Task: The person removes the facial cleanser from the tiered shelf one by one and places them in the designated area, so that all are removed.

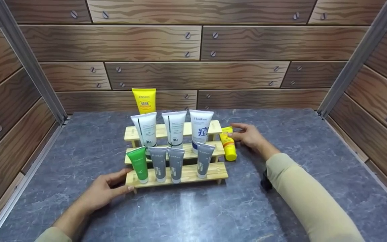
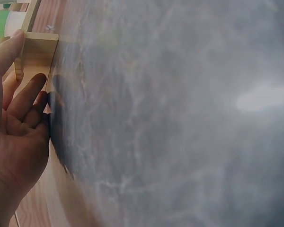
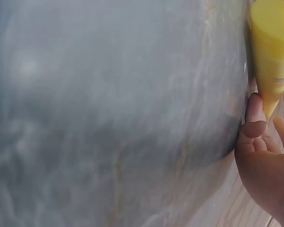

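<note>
Wood-print panels (image 1: 200, 43) wall in a grey marbled tabletop (image 1: 166, 222), where a three-step wooden rack (image 1: 186, 173) stands before you, its long axis running left to right and its lowest step nearest you. Your left hand (image 1: 101, 191) holds the left end of that step between thumb and forefinger, the remaining fingers loosely bent. Your right hand (image 1: 250, 136), only narrowly parted, pinches a small yellow tube (image 1: 228, 144) near its flat crimped end, just beside the rack's right side. The tube's long axis runs front to back, its round cap toward you and its crimp pointing away, leaning slightly left; whether it touches the tabletop you cannot tell. Three white tubes (image 1: 175, 129) stand caps down along the middle step, and a larger yellow tube (image 1: 144, 101) rises behind the leftmost, its base hidden. Three grey tubes (image 1: 176, 164) and a green tube (image 1: 138, 164) line the bottom step, crimps upward.
</note>
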Tool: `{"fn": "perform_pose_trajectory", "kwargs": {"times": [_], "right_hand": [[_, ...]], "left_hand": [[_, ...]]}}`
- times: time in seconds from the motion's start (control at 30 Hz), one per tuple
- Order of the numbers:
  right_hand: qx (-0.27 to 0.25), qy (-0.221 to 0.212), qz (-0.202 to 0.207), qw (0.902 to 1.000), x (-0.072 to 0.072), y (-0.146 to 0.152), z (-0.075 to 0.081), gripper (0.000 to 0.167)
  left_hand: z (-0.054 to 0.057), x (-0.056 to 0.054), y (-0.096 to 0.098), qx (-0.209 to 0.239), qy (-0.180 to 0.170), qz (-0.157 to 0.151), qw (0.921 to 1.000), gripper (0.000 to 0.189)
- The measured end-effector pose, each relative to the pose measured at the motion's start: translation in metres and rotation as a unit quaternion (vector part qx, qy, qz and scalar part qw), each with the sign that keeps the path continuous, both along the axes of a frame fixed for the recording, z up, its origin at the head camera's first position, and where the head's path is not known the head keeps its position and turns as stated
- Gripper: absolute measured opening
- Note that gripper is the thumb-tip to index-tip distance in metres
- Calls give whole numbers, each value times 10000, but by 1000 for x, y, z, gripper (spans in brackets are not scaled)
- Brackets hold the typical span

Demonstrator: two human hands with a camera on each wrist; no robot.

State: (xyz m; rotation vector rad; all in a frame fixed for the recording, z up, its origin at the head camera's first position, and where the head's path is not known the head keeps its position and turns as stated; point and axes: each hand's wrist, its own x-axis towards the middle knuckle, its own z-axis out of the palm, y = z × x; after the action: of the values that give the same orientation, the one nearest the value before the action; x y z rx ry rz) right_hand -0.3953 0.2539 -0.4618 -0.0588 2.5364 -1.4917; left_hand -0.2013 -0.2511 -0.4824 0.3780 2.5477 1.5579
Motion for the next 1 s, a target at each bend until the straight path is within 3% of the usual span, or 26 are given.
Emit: {"fn": "perform_pose_trajectory", "kwargs": {"times": [0.2,0.43,0.7,1.0], "right_hand": [[349,49,163,9992,4,9,11,67],[69,13,227,9997,14,20,37,69],[134,538,406,9976,25,22,81,66],[-480,1127,759,9896,42,-1,139,60]], "left_hand": [[1,0,1,-19,-18,65,10000,72],[3,1,2,-4,-135,118,9998,71],[4,1,2,25,-141,162,9998,71],[3,1,3,-60,-128,225,9996,71]]}}
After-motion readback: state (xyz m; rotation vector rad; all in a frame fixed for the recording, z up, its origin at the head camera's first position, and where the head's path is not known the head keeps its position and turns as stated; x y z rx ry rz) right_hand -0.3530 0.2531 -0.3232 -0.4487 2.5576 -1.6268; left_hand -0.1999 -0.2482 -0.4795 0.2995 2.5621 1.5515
